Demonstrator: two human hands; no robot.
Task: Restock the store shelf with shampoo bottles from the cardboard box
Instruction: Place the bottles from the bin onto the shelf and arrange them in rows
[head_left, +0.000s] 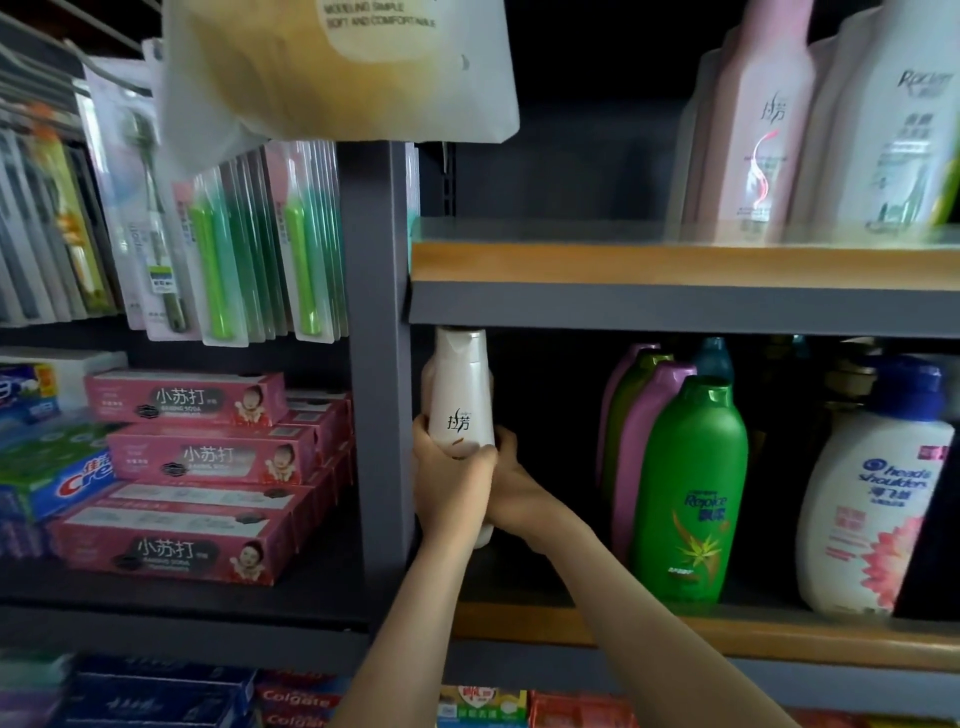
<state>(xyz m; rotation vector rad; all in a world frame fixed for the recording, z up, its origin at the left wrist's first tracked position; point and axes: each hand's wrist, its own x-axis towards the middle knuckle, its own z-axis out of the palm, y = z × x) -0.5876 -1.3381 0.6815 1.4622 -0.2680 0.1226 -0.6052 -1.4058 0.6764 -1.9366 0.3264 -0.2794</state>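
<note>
The lower shelf (779, 644), right of the grey upright post (376, 364), holds the stock. The cream shampoo bottle (460, 395) stands upright just beside the post, at the near left end of that shelf, with its cap close under the shelf above. Whether its base touches the board I cannot tell.

Farther right of the post, past a dark gap, stands a cluster of bottles. There are two green bottles, the front one (691, 488) labelled Rejoice. With them are two purple bottles (641, 441), and a teal cap (714, 356) shows behind. Farthest from the post is one white Head & Shoulders bottle (872, 509) with a blue top.

On the upper shelf (675, 265), well right of the post, a pink bottle (758, 130) and a white bottle (898, 130) stand side by side. More shapes behind them are too blurred to count.

Left of the post lie stacked pink toothpaste boxes (187, 397). Three printed fronts are readable and more are stacked alongside. Above these hang toothbrush packs (218, 249), too many and too overlapped to count. One pale pouch (337, 67) hangs above the post.

Both hands are on the shampoo bottle. The left hand (449, 488) wraps the lower body from the post side, with the thumb across the front. The right hand (514, 488) grips the same part from the far side, fingers curled round it. Both forearms are bare and reach up from below. The left forearm rises almost straight beside the post, and the right comes in on a slant from farther right.
</note>
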